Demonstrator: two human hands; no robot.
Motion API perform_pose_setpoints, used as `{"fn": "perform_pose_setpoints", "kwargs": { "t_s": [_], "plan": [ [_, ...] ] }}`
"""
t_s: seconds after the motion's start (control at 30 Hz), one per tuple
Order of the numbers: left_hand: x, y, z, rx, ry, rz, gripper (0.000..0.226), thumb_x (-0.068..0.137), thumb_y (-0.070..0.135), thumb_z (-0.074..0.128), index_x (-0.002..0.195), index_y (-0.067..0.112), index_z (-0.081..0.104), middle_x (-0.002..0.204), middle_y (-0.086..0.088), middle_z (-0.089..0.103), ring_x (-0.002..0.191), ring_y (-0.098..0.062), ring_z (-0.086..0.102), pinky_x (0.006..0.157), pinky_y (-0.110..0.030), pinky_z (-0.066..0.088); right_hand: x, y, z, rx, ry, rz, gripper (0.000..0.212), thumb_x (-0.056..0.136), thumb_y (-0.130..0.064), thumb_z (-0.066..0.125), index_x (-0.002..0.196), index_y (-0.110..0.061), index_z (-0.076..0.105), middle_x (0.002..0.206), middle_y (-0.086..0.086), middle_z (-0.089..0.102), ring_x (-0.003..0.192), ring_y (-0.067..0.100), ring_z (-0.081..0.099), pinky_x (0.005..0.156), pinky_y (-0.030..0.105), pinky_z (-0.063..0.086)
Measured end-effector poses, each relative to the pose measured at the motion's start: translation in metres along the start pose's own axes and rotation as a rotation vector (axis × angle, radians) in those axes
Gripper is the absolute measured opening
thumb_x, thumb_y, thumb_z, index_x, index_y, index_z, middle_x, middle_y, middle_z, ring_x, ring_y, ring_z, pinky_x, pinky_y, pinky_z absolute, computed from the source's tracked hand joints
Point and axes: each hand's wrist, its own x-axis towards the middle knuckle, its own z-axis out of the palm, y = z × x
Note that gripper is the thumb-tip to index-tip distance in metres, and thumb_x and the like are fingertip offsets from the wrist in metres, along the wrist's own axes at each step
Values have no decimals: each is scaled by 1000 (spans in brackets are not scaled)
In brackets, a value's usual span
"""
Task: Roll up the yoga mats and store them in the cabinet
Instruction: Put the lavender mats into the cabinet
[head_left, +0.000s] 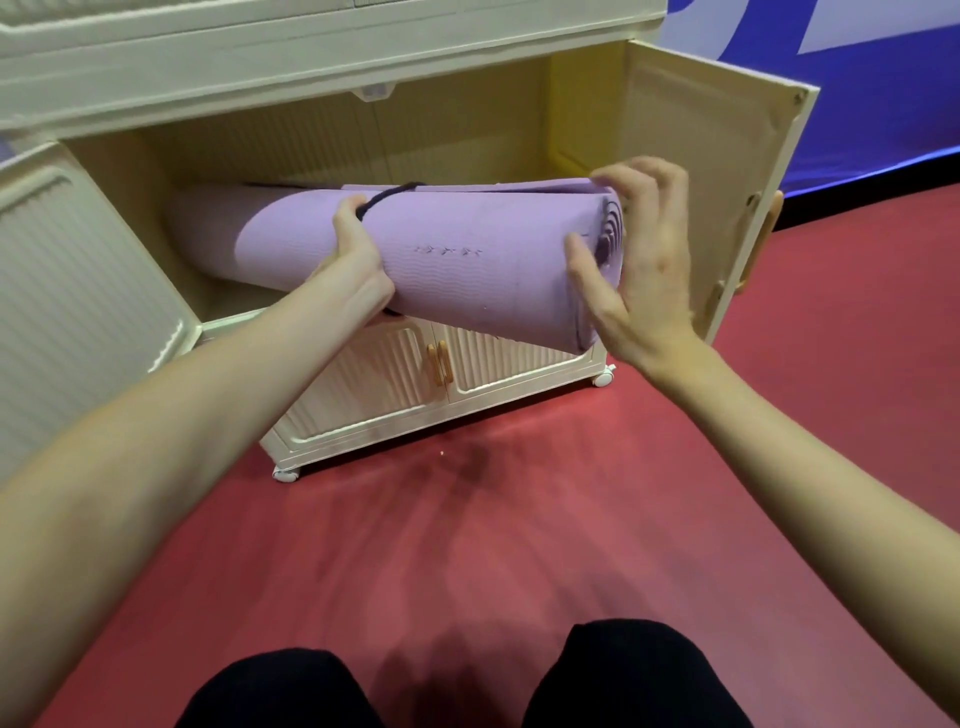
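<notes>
A rolled purple yoga mat (467, 260) tied with a dark cord (387, 195) lies tilted, its left part inside the open cream cabinet compartment (311, 145) and its right end sticking out over the front edge. My left hand (353, 260) grips the roll at the cord. My right hand (639, 260) is at the mat's spiral right end, fingers spread and loosely bent, thumb touching the end face. Another purple rolled mat (208, 218) lies behind it, deeper in the compartment.
The cabinet's right door (727, 182) stands open at the right, the left door (78, 291) open at the left. Below are two shut lower doors (395, 384) and caster wheels (602, 376). Red floor (519, 519) spreads in front; my dark-clothed knees (467, 680) are at the bottom.
</notes>
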Motion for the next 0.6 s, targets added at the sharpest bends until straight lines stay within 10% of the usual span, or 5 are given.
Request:
{"fn": "perform_pose_setpoints", "kwargs": {
  "t_s": [0.2, 0.47, 0.6],
  "plan": [
    [-18, 12, 2, 208, -115, -71, 50, 51, 54, 78, 80, 17, 61, 89, -1, 66, 79, -27, 65, 76, -53, 53, 61, -18, 10, -636, -687, -36, 121, 35, -93, 40, 129, -17, 49, 123, 12, 53, 111, 36, 49, 99, 44, 30],
    [-1, 25, 4, 264, -211, -123, 65, 62, 60, 76, 102, 11, 59, 94, -10, 62, 78, -33, 61, 67, -56, 52, 63, -55, 59, -913, -925, -193, 117, 66, -46, 79, 149, 0, 10, 147, 34, 20, 137, 44, 24, 113, 59, 15],
    [10, 30, -2, 303, -326, -105, 65, 74, 62, 67, 111, 10, 54, 102, -14, 60, 82, -35, 59, 63, -56, 51, 64, -66, 98, -1046, -962, -189, 144, 54, -62, 83, 151, -3, -6, 148, 37, 16, 138, 48, 22, 114, 60, 15]
  ]
}}
